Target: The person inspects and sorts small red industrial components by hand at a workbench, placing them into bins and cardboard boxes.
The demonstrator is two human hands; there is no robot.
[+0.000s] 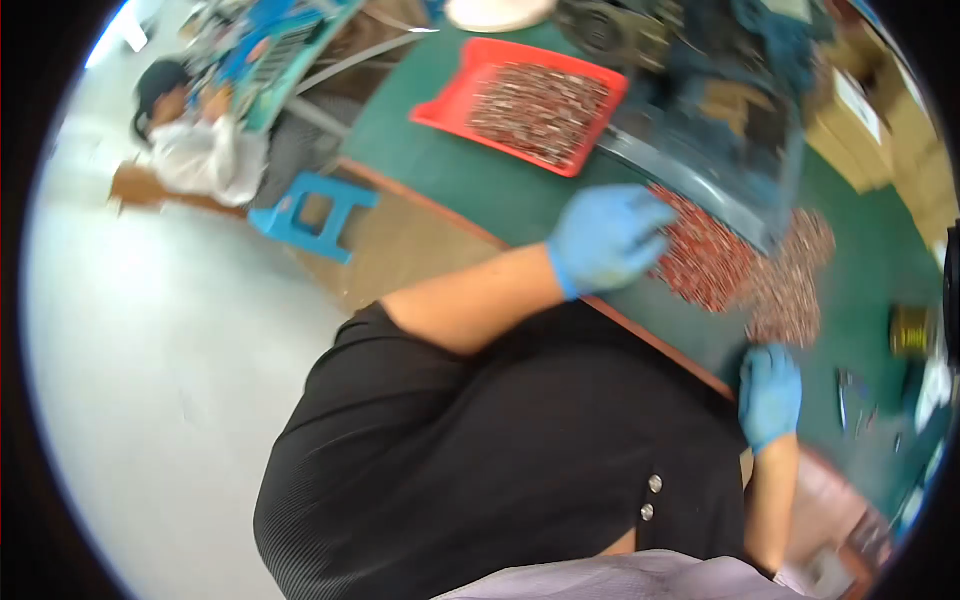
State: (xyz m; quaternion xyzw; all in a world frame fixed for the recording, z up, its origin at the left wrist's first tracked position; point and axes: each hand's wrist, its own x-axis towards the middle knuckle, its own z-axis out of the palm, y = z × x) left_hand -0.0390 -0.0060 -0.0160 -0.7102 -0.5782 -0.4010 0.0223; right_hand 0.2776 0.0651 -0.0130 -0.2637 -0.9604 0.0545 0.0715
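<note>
From the head view, you are leaning over a green surface (480, 180) with both hands in blue gloves. Your left hand (605, 238) is resting near the front edge of the surface, its fingers loosely spread and touching the near side of a heap of small reddish-brown parts (735, 265); it is not pinching anything that shows. Your right hand (770, 393) is lying at the same front edge, just beside the heap's lower end, fingers curled downward; blur is hiding whether its grip is closed on any part, so I cannot tell. The heap is spreading from under a dark machine (710, 110) toward the front edge. A red tray (445, 100) filled with the same kind of parts is sitting farther back on the surface. Off the surface, a blue stool (315, 212) is standing on the floor, and another person (195, 140) is sitting beyond it.
</note>
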